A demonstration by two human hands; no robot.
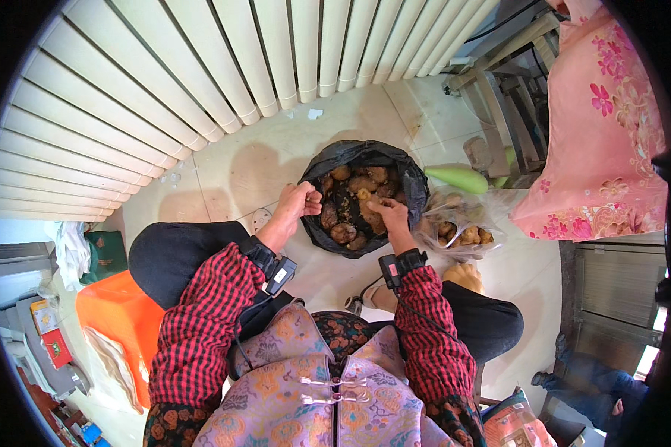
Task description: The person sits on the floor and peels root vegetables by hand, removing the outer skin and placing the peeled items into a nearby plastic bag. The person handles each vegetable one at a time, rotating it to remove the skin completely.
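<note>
A black plastic bag (363, 252) sits with its mouth wide and its rim rolled back on the tiled floor before me. Several brown, soil-crusted tubers (343, 233) lie inside it, with loose crumbs among them. My right hand (394, 219) is over the bag's right side, its fingers around a long brown tuber (371, 215) with a yellowish end. At the left rim, my left hand (302, 204) has its fingers curled; whether they pinch the plastic or something small is hidden.
Right of the bag are a clear plastic bag of tubers (469, 236), a green gourd (459, 177) and a ridged yellow squash (463, 276). A white radiator (246, 67) curves across the far side. An orange plastic stool (124, 324) stands left; pink floral cloth (604, 139) hangs right.
</note>
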